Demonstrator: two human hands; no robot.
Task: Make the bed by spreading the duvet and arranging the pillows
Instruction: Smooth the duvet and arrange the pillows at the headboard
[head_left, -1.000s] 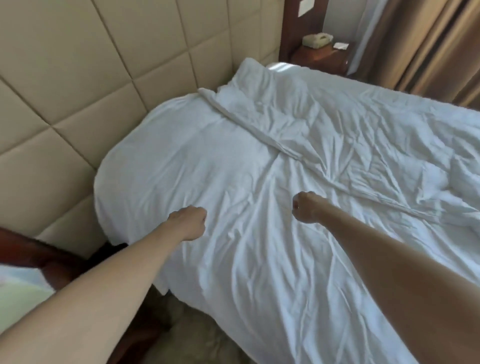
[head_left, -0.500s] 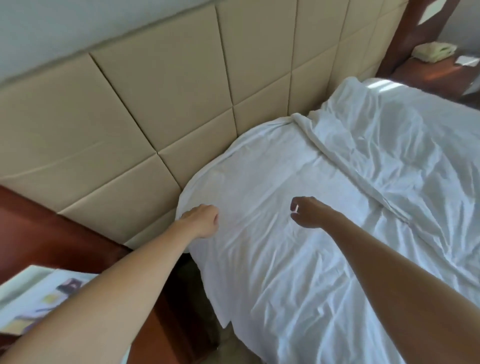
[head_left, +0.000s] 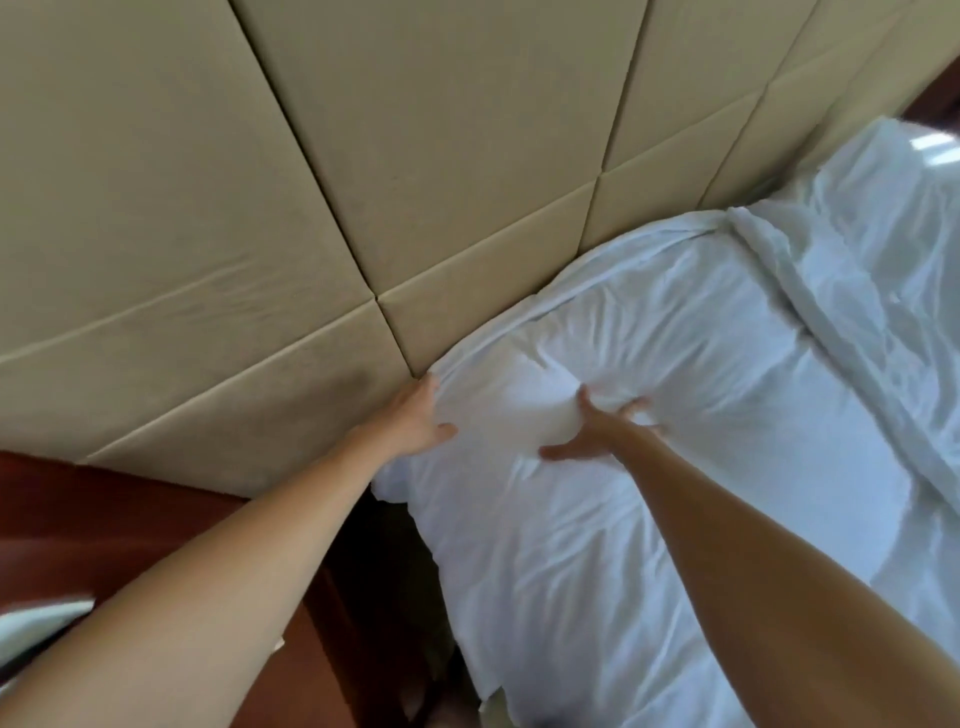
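Reddish-brown wood of a nightstand (head_left: 78, 519) sits far left, below the beige padded headboard (head_left: 363, 156). Left hand (head_left: 415, 421) — fingers straight — presses the white duvet (head_left: 649, 415) corner at the headboard. Right hand (head_left: 597, 431) lies spread flat on the duvet — which covers the bed's head end.

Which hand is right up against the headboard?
The left hand: its fingertips touch the beige padded headboard at the duvet's corner. The right hand presses the duvet further in, clear of the panels.
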